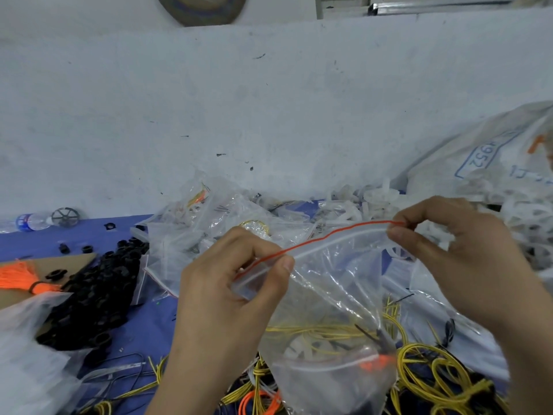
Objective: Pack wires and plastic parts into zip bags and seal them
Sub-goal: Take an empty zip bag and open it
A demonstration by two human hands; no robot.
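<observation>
I am holding the zip bag point(329, 295) over the counter point(149, 327), left hand point(227, 283) and right hand point(457, 259) fingers point(281, 265) pinching opposite ends of its red-edged mouth.

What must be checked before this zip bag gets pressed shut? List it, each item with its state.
1. Left hand pinches the zip bag's red zip strip at its left end: ok.
2. Right hand pinches the strip's right end: ok.
3. Yellow wire and white plastic part sit low in the bag, away from the strip: ok.
4. Strip straight between the hands: not ok, it runs wavy.
5. Strip already closed along its length: cannot tell.
</observation>
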